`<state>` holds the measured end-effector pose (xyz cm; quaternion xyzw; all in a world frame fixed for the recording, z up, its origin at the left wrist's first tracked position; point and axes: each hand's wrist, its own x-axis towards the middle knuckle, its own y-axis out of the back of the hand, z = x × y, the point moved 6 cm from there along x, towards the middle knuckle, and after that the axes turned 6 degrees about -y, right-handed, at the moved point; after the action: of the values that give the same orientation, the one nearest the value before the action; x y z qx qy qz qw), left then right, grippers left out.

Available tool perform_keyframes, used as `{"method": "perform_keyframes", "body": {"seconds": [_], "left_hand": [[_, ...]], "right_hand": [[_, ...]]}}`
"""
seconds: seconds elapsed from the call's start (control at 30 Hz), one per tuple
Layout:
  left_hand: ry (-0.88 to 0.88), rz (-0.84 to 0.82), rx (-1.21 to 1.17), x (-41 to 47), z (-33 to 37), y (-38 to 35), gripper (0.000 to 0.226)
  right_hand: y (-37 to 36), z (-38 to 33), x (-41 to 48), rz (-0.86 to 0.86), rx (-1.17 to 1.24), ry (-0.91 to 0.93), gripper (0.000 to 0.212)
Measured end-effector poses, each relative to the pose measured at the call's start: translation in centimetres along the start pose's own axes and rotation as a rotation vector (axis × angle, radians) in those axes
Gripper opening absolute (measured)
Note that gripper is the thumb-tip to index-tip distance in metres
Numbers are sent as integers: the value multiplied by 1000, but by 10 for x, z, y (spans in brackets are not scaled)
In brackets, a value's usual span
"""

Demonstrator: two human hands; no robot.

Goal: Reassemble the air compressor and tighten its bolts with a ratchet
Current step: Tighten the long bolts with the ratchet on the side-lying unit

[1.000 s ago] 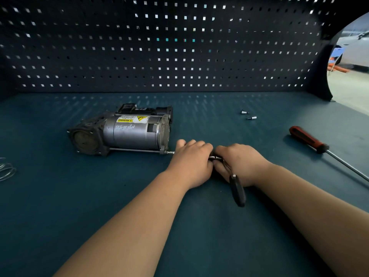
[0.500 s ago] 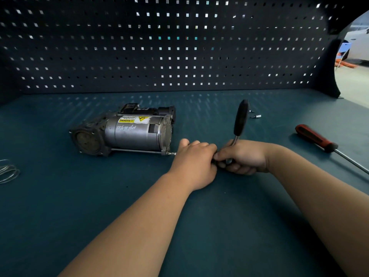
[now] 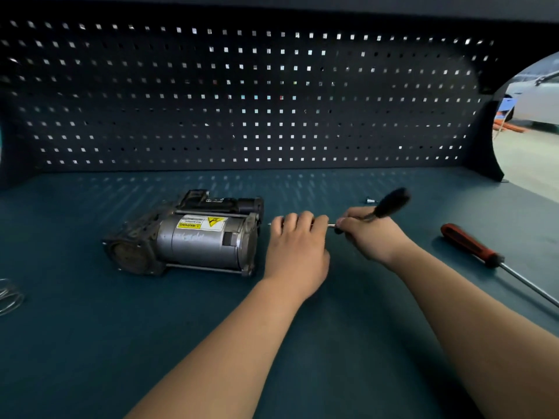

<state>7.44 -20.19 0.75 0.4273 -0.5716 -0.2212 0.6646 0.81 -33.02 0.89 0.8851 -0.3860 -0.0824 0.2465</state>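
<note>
The grey air compressor lies on its side on the teal bench, with a yellow warning label on top and a long bolt running along its near side. My left hand is just right of the compressor, its fingers curled round a thin metal extension bar; the bar's tip shows a small gap away from the compressor's end plate. My right hand grips the ratchet near its head, and the black handle, blurred, points up and to the right.
A red-handled screwdriver lies at the right, its shaft running toward the bench edge. A small loose socket or bolt sits behind the ratchet. Coiled wire lies at the far left. A perforated panel closes the back.
The ratchet handle swung from pointing toward me to upright, then tilted right. Both hands and the bar have moved up from the near lower bolt to level with the compressor's upper part.
</note>
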Motion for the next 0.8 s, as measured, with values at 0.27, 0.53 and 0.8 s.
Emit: {"method": "perform_keyframes", "body": {"seconds": [0.27, 0.53, 0.8], "left_hand": [[89, -22, 113, 25, -7, -18, 30], [91, 177, 181, 26, -6, -6, 28], [97, 146, 119, 25, -2, -8, 30]], "right_hand": [[-35, 2, 18, -154, 372, -170, 35], [-25, -11, 22, -187, 228, -75, 26], [-18, -9, 20, -116, 171, -42, 21]]}}
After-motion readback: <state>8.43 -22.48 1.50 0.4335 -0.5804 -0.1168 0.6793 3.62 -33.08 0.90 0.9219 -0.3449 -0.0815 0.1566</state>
